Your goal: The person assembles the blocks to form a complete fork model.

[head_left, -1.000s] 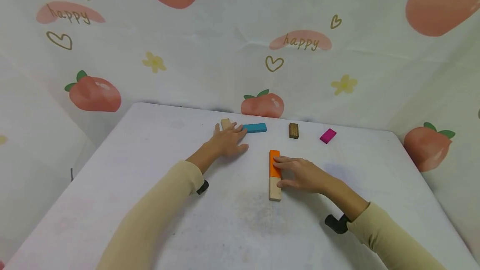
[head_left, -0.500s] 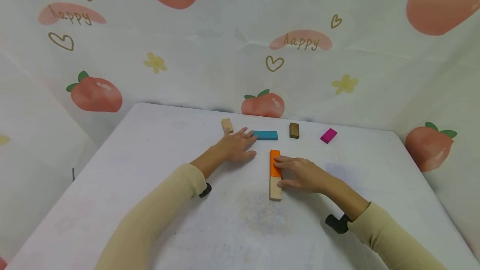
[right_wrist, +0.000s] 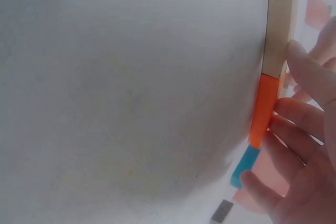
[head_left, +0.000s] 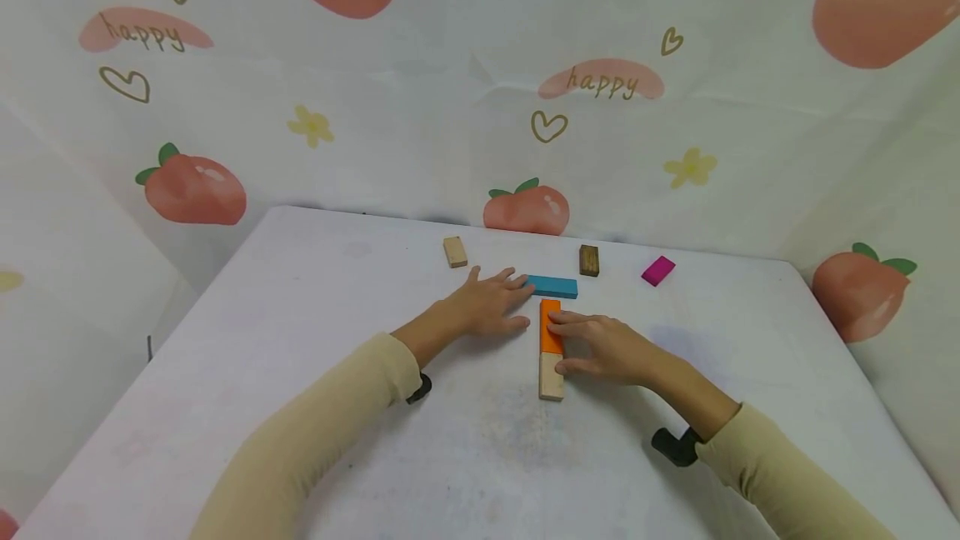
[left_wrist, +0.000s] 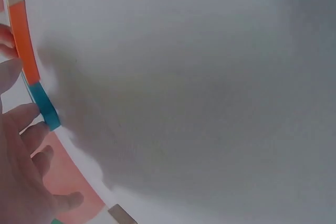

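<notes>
Head view: left hand (head_left: 489,305) touches blue block (head_left: 557,287); right hand (head_left: 609,348), orange block (head_left: 548,342).

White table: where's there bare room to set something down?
Left of the left sleeve; between it and the right sleeve, nearer than the near pale block; and right of that sleeve, nearer than the pink block. It's crowded between the left hand and right hand, around the blue block and orange block.
</notes>
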Demonstrator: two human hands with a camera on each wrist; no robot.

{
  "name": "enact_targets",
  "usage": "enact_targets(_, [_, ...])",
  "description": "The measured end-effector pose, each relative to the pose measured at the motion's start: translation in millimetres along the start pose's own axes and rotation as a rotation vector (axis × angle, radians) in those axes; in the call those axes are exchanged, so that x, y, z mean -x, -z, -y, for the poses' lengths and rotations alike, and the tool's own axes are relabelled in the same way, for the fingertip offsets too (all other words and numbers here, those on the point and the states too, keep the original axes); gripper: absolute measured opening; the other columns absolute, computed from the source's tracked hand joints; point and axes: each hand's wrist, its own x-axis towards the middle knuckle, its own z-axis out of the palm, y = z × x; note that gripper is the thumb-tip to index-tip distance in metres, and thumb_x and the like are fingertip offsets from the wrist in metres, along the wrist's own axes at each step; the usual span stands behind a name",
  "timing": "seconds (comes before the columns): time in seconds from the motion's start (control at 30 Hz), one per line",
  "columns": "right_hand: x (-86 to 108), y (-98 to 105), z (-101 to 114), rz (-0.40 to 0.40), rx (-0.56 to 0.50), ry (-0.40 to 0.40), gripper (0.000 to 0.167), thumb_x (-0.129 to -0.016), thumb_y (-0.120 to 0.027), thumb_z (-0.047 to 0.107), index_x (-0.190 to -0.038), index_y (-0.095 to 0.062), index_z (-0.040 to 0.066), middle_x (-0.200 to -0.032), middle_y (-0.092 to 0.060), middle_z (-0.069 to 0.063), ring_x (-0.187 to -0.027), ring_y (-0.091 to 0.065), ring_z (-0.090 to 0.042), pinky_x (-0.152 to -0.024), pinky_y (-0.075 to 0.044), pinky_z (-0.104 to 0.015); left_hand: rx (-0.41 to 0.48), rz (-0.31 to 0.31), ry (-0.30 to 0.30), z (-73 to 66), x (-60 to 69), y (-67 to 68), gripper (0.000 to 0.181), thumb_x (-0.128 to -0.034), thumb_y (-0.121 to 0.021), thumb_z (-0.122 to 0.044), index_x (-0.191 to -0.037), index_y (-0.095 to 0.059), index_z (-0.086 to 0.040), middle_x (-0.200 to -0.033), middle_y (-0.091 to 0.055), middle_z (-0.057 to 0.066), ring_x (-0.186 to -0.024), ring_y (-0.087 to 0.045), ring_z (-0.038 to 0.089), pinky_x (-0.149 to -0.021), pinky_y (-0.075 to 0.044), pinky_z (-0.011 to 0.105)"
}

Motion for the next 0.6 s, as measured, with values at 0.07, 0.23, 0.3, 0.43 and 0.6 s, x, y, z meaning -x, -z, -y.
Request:
enact_targets(0.07, [0.2, 0.0, 0.0, -0.005, -0.001, 0.005, 0.066, -0.088, -0.073, 0.042, -0.140, -0.057, 0.006, -0.149, -0.049, -0.010, -0.135, -0.048, -0.038, -0.104, -0.040, -0.061, -0.004, 0.000, -0.007, -1.6, 1.1, -0.4, 0.065, -0.1009, -0.047, -0.051, -0.157, -0.032, -0.022, -0.163, -0.027, -0.001, -0.152, -0.017, 0.023, -0.115, -0.015, 0.066])
enact_targets(0.23, [0.3, -0.2, 0.0, -0.012, -0.006, 0.016, 0.066, -0.088, -0.074, 0.042, -0.140, -0.058, 0.005, -0.149, -0.050, -0.011, -0.135, -0.048, -0.038, -0.104, -0.040, -0.060, -0.008, -0.006, -0.028, -4.5, 4.7, -2.3, 0.065, -0.1008, -0.047, -0.051, -0.157, -0.032, -0.023, -0.163, -0.026, -0.002, -0.152, -0.017, 0.023, -0.115, -0.015, 0.066])
enact_targets(0.3, [0.3, -0.4, -0.1, -0.013, -0.002, 0.018, 0.066, -0.088, -0.074, 0.042, -0.140, -0.058, 0.005, -0.149, -0.050, -0.011, -0.134, -0.048, -0.038, -0.104, -0.040, -0.060, -0.009, -0.010, -0.034, -5.5, 6.2, -2.9, 0.064, -0.1009, -0.047, -0.051, -0.157, -0.033, -0.023, -0.163, -0.027, -0.002, -0.152, -0.018, 0.023, -0.115, -0.015, 0.066])
enact_targets(0.43, [0.2, -0.6, -0.5, -0.014, 0.000, 0.019, 0.065, -0.088, -0.074, 0.042, -0.139, -0.058, 0.005, -0.149, -0.050, -0.011, -0.135, -0.048, -0.038, -0.104, -0.040, -0.060, -0.031, -0.018, -0.036, -7.1, 8.7, -3.0, 0.064, -0.1012, -0.046, -0.051, -0.157, -0.034, -0.023, -0.163, -0.027, -0.003, -0.152, -0.018, 0.022, -0.114, -0.016, 0.066])
enact_targets(0.6, [0.1, -0.8, -0.8, -0.010, -0.007, 0.019, 0.066, -0.088, -0.073, 0.043, -0.140, -0.057, 0.005, -0.149, -0.049, -0.011, -0.136, -0.046, -0.038, -0.105, -0.039, -0.061, -0.047, -0.022, -0.042, -7.0, 8.6, -3.3, 0.063, -0.1014, -0.046, -0.051, -0.157, -0.034, -0.023, -0.162, -0.028, -0.003, -0.152, -0.019, 0.022, -0.114, -0.017, 0.066])
